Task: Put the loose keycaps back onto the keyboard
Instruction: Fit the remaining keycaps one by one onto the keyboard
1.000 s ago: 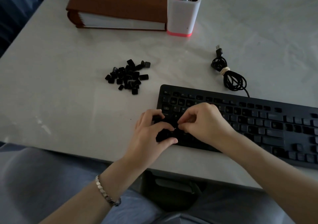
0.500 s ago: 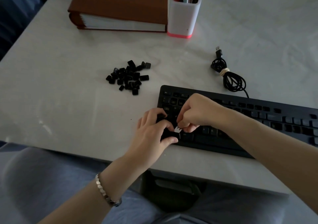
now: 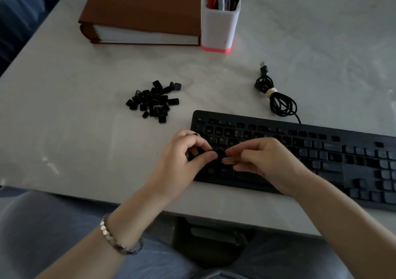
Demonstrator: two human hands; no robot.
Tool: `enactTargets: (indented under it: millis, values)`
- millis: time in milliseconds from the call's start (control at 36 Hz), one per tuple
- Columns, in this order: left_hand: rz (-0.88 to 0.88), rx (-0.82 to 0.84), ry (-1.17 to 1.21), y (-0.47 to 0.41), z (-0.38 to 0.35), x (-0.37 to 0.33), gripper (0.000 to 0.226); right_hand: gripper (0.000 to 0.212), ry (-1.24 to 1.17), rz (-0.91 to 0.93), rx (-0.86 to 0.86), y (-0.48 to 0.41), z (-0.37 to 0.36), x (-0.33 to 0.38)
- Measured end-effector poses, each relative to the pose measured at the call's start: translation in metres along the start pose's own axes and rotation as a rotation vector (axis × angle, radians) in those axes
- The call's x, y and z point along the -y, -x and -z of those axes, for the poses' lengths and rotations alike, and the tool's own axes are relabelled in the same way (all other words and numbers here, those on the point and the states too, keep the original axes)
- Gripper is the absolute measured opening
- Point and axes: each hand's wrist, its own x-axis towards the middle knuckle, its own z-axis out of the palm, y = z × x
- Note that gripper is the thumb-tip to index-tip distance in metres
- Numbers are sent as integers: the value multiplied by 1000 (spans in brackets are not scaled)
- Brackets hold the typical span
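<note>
The left hand [image 3: 182, 158] and right hand [image 3: 265, 160] are pinching one small black plastic keycap [image 3: 219, 153]; probably light, stiff and slippery, best held by its sides.

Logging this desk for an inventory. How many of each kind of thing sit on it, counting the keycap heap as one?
Keyboard: 1
Keycap heap: 1
Binder: 1
Pen cup: 1
Coiled cable: 1
Total: 5
</note>
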Motion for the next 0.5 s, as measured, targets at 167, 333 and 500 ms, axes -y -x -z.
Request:
enactTargets:
  millis: [167, 333, 500]
  values:
    - [20, 131, -64, -3, -6, -9, 13, 11, 66, 133, 52, 3, 1, -2]
    - [53, 212, -29, 2, -5, -13, 15, 8, 188, 210, -69, 3, 1, -12]
    - [192, 89, 341, 10, 0, -8, 33, 13, -229, 21, -37, 8, 19, -15]
